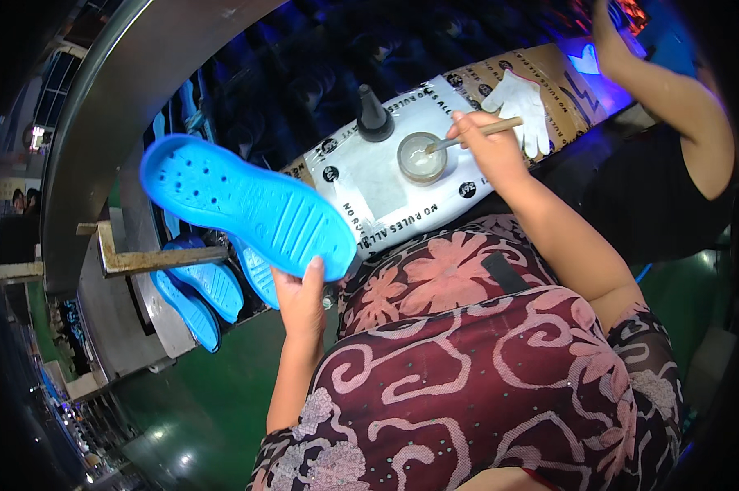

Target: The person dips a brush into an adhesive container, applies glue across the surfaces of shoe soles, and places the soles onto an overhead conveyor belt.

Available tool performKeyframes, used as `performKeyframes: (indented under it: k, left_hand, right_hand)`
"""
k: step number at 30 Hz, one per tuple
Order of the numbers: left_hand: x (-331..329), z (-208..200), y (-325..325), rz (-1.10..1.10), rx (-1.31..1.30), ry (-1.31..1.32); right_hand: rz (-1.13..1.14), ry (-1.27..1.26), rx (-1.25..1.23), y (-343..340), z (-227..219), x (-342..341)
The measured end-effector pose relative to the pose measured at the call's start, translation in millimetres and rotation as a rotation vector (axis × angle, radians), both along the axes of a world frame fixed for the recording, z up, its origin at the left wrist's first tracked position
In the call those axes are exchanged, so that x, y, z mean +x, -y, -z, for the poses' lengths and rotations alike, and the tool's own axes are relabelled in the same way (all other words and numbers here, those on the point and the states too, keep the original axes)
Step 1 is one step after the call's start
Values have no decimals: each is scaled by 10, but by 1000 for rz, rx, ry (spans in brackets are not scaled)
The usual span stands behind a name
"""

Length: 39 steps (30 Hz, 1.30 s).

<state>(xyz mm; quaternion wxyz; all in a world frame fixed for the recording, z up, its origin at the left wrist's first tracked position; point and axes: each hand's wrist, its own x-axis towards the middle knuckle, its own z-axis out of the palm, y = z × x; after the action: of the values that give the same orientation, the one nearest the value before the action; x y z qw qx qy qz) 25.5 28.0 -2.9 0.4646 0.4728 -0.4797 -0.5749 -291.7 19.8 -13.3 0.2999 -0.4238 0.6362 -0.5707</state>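
Observation:
A bright blue shoe sole point(255, 204), with holes toward its far end and ridges toward its near end, is held by my left hand point(302, 299). The thumb lies on the sole's near end, and the other fingers are hidden beneath it. My right hand point(494, 147) grips the wooden handle of a brush point(492, 128). Its tip dips into a small round glass jar point(414, 172) holding a pale, cloudy liquid. Behind the jar stands a black cone-shaped bottle point(373, 114). A white glove point(521, 105) lies beyond my right hand.
The jar stands on a board point(386, 221) wrapped in white and brown printed packaging. More blue soles point(210, 282) lie at the left, by a rusty metal bracket point(152, 260). A curved metal machine point(87, 106) rises there. Another person's arm point(668, 102) reaches in at the far right.

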Motion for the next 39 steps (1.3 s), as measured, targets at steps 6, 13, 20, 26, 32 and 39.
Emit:
performKeyframes:
  k: [6, 13, 20, 26, 32, 39]
  left_hand:
    - [-383, -228, 233, 3, -203, 141]
    - [-632, -288, 151, -10, -329, 115]
    - [-679, -265, 160, 31, -524, 102]
    - [-679, -244, 155, 19, -576, 113]
    - [-702, -270, 151, 26, -612, 120]
    - [-671, -210, 166, -8, -711, 173]
  right_hand:
    - [-69, 175, -109, -204, -467, 97]
    - [-337, -385, -439, -296, -759, 540]
    - [-336, -562, -533, -219, -700, 652]
    - [-297, -572, -489, -268, -734, 561]
    - [-325, -641, -498, -227, -733, 626]
    - [-271, -649, -509, -272, -739, 547]
